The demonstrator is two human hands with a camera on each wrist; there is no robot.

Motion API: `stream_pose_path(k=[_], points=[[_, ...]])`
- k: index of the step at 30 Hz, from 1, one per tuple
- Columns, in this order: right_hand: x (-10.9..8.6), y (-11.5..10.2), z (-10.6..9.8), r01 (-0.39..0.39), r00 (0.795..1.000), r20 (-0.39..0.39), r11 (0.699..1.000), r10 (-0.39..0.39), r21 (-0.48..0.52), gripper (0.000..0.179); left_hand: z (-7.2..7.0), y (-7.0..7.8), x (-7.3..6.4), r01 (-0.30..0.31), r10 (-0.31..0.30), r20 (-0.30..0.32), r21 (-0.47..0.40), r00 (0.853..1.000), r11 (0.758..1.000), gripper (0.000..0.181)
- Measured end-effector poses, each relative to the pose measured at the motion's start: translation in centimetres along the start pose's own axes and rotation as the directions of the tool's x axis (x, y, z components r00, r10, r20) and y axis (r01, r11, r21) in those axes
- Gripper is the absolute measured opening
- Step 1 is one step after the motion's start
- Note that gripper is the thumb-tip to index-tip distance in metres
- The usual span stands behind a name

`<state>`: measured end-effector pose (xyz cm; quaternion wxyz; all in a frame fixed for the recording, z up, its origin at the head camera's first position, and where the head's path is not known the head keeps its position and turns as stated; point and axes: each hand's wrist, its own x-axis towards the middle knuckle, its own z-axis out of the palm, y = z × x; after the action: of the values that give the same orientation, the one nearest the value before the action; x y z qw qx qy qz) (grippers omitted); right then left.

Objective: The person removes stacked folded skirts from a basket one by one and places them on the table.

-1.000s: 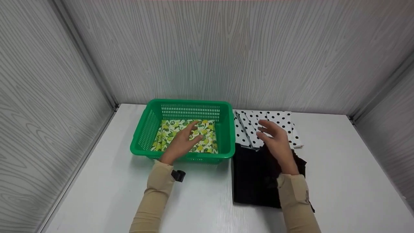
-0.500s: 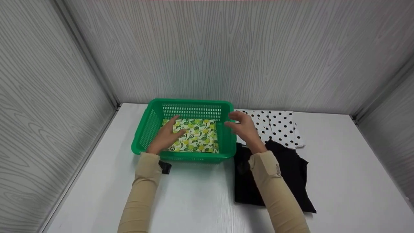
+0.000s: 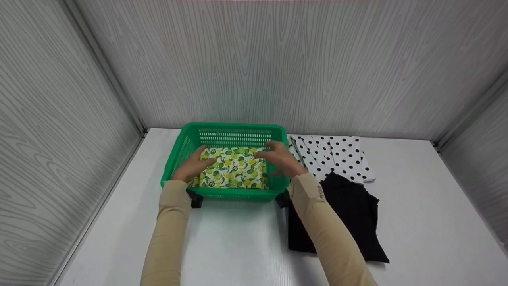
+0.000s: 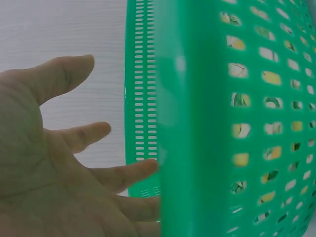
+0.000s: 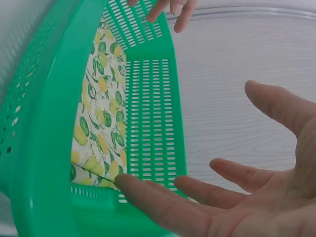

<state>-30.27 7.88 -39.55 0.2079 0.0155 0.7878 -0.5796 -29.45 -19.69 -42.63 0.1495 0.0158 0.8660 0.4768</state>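
Now your head view looks forward-down to the far edge of the white, flat desk [image 3: 238, 246]; close in, both wrist views share the green slotted plastic basket [image 3: 234, 192].

Open from above into green basket [image 3: 230, 192], between left hand [image 3: 191, 165] and right hand [image 3: 281, 159], straight down onto lemon-print cloth [image 3: 234, 171]. Fenced all round by basket walls. Tight between lemon-print cloth and basket's right wall, under right hand. Passable across white tabletop [image 3: 234, 242] before basket, between left sleeve [image 3: 164, 234] and right sleeve [image 3: 331, 238]; likewise left of basket, as far as side panel [image 3: 59, 119]. Blocked behind by back panel [image 3: 246, 67]. Crowded low on right by dotted cloth [image 3: 345, 155] and black cloth [image 3: 355, 210], latter crossed by right sleeve.
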Motion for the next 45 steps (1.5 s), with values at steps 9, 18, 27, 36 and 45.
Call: stream_pose_path(k=[9, 18, 27, 36, 45], points=[[1.0, 1.0, 0.6, -0.117, 0.993, 0.026, 0.990, 0.116, 0.076, 0.088, -0.3, -0.5, 1.0, 0.147, -0.145, 0.051, -0.046, 0.988, 0.988, 0.078], [1.7, 2.5, 1.1, -0.176, 0.984, 0.029, 0.984, 0.175, 0.040, 0.098, 0.1, -1.8, 1.7, 0.191, -0.187, 0.064, -0.076, 0.980, 0.979, 0.081], [2.1, 2.9, 1.6, -0.188, 0.982, 0.021, 0.982, 0.188, 0.004, 0.103, 0.6, -2.4, 2.2, 0.213, -0.209, 0.059, -0.080, 0.976, 0.974, 0.085], [2.8, 4.5, 2.7, -0.150, 0.988, -0.020, 0.988, 0.150, 0.022, 0.097, 1.4, -3.1, 2.7, 0.204, -0.204, 0.006, -0.090, 0.979, 0.975, 0.086], [3.7, 5.4, 3.2, -0.178, 0.984, -0.011, 0.979, 0.180, 0.104, 0.097, 1.5, -3.0, 3.0, 0.205, -0.205, 0.010, -0.042, 0.979, 0.978, 0.081]])
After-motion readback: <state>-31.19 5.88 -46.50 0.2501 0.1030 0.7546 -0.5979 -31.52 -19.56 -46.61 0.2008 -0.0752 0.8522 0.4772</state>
